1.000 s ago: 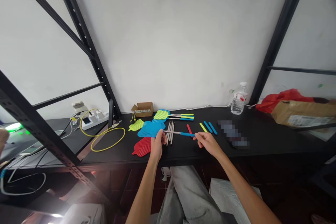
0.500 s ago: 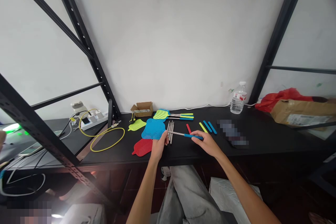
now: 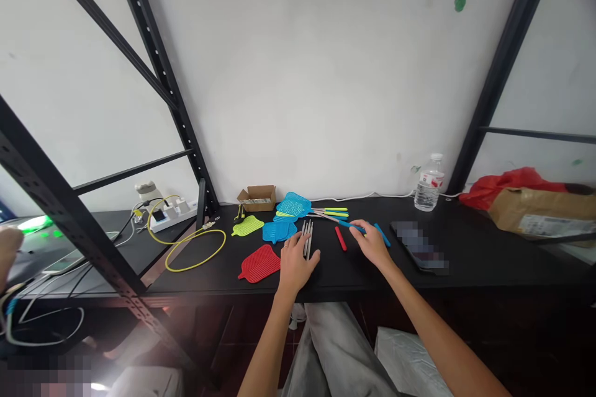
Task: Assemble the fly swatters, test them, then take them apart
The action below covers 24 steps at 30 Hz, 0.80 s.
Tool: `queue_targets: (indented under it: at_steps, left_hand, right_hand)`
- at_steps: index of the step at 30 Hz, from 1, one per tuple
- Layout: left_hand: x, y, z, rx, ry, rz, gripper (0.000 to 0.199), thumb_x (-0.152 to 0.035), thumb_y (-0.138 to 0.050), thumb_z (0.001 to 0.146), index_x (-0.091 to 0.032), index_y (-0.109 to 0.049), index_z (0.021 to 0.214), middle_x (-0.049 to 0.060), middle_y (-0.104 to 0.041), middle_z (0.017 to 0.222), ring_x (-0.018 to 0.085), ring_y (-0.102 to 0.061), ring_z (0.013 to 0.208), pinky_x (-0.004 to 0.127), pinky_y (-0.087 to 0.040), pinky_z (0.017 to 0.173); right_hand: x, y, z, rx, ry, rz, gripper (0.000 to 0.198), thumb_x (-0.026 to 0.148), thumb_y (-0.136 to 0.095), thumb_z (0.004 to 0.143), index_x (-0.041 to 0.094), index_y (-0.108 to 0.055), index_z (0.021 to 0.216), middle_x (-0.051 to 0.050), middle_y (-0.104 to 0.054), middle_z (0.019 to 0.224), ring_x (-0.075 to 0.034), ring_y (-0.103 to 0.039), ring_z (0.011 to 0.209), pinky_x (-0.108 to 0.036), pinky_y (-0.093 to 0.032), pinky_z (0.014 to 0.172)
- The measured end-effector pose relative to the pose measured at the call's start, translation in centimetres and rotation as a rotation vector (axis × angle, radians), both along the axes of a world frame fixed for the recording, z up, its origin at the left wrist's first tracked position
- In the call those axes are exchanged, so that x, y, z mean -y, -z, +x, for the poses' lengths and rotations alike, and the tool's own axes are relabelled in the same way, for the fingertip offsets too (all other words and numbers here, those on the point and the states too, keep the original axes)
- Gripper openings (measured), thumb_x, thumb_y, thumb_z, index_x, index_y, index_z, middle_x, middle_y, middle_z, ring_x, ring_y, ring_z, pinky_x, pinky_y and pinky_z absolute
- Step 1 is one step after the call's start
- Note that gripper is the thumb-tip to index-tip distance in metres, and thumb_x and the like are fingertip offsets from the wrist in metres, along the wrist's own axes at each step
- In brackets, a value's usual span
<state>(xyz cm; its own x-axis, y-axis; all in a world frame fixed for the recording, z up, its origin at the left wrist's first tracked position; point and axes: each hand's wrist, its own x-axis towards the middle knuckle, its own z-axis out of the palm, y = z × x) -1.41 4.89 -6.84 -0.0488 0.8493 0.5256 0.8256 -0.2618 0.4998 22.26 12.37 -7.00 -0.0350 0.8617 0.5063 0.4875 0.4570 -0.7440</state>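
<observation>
My right hand [image 3: 372, 242] grips the blue handle of a fly swatter [image 3: 294, 205], whose blue mesh head lies over a pile of other swatters [image 3: 336, 213] at the back. My left hand [image 3: 298, 263] is open over several thin metal rods [image 3: 307, 239], fingers spread and thumb apart; whether it touches them is hard to tell. Around the left hand lie a loose blue swatter head [image 3: 278, 232], a red head [image 3: 261, 263] and a yellow-green head [image 3: 248, 226]. Between my hands is a red handle [image 3: 341, 239]. A loose blue handle [image 3: 382, 234] rests by my right hand.
A small open cardboard box [image 3: 258, 198] stands by the wall. A yellow cable [image 3: 218, 254] loops at left near a power strip [image 3: 174, 214]. On the right are a phone [image 3: 416, 248], a water bottle [image 3: 429, 183] and a cardboard parcel [image 3: 535, 214]. Black shelf posts frame both sides.
My right hand has moved the blue swatter back onto the pile. My left hand has let go of it and moved down over the metal rods, fingers spreading.
</observation>
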Motion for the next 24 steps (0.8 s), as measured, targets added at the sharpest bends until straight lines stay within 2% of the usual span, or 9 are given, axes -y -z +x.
queue_targets:
  at_steps: [2, 5, 8, 12, 15, 20, 24]
  left_hand:
    - [0.0, 0.5, 0.5, -0.131, -0.031, -0.062, 0.048, -0.037, -0.06, 0.083, -0.023, -0.059, 0.13, 0.011, -0.049, 0.144, 0.033, -0.043, 0.132, 0.049, -0.036, 0.105]
    - [0.2, 0.8, 0.9, -0.236, -0.049, -0.094, 0.041, -0.036, -0.054, 0.088, -0.023, -0.062, 0.126, 0.01, -0.052, 0.142, 0.032, -0.046, 0.129, 0.047, -0.036, 0.105]
    - [0.4, 0.7, 1.0, -0.276, -0.044, -0.062, 0.036, -0.035, -0.052, 0.089, -0.025, -0.064, 0.121, 0.008, -0.057, 0.134, 0.029, -0.051, 0.121, 0.044, -0.041, 0.099]
    - [0.6, 0.4, 0.9, -0.284, -0.05, -0.028, 0.03, -0.031, -0.052, 0.089, -0.024, -0.066, 0.115, 0.007, -0.06, 0.122, 0.027, -0.054, 0.109, 0.04, -0.043, 0.091]
    - [0.6, 0.3, 0.9, -0.275, -0.039, -0.024, 0.028, -0.029, -0.053, 0.089, -0.023, -0.066, 0.112, 0.007, -0.06, 0.114, 0.025, -0.055, 0.103, 0.038, -0.043, 0.089]
    - [0.6, 0.2, 1.0, -0.273, -0.067, -0.015, 0.017, -0.027, -0.055, 0.087, -0.021, -0.065, 0.101, 0.008, -0.059, 0.105, 0.025, -0.054, 0.098, 0.038, -0.042, 0.085]
    - [0.3, 0.3, 1.2, -0.304, -0.163, -0.008, 0.01, -0.026, -0.057, 0.086, -0.02, -0.063, 0.089, 0.008, -0.057, 0.099, 0.024, -0.053, 0.094, 0.037, -0.042, 0.081]
  right_hand:
    - [-1.7, 0.0, -0.4, 0.074, 0.045, 0.041, 0.029, 0.039, -0.048, 0.089, 0.02, -0.067, 0.101, -0.008, -0.068, 0.103, -0.024, -0.062, 0.095, -0.034, -0.046, 0.084]
    - [-4.0, 0.0, -1.2, 0.231, 0.111, 0.049, 0.028, 0.033, -0.047, 0.091, 0.019, -0.067, 0.105, -0.01, -0.064, 0.11, -0.025, -0.059, 0.101, -0.034, -0.043, 0.088]
    - [-5.7, -0.2, -2.2, 0.372, 0.188, 0.003, 0.027, 0.03, -0.047, 0.093, 0.021, -0.067, 0.108, -0.009, -0.062, 0.112, -0.026, -0.056, 0.103, -0.035, -0.041, 0.088]
    - [-7.4, -0.8, -3.7, 0.458, 0.242, -0.041, 0.027, 0.033, -0.046, 0.095, 0.026, -0.067, 0.111, -0.009, -0.061, 0.112, -0.026, -0.054, 0.101, -0.036, -0.039, 0.084]
    - [-8.3, -1.1, -4.4, 0.515, 0.258, -0.051, 0.024, 0.033, -0.05, 0.093, 0.026, -0.069, 0.106, -0.009, -0.061, 0.11, -0.026, -0.053, 0.101, -0.037, -0.038, 0.083]
    - [-7.7, -1.6, -4.3, 0.558, 0.248, -0.023, 0.019, 0.029, -0.056, 0.091, 0.024, -0.07, 0.103, -0.011, -0.061, 0.111, -0.028, -0.053, 0.101, -0.037, -0.039, 0.082]
    - [-4.0, -1.7, -3.7, 0.574, 0.21, 0.091, 0.023, 0.035, -0.049, 0.095, 0.023, -0.068, 0.093, -0.01, -0.063, 0.101, -0.024, -0.056, 0.094, -0.033, -0.039, 0.076]
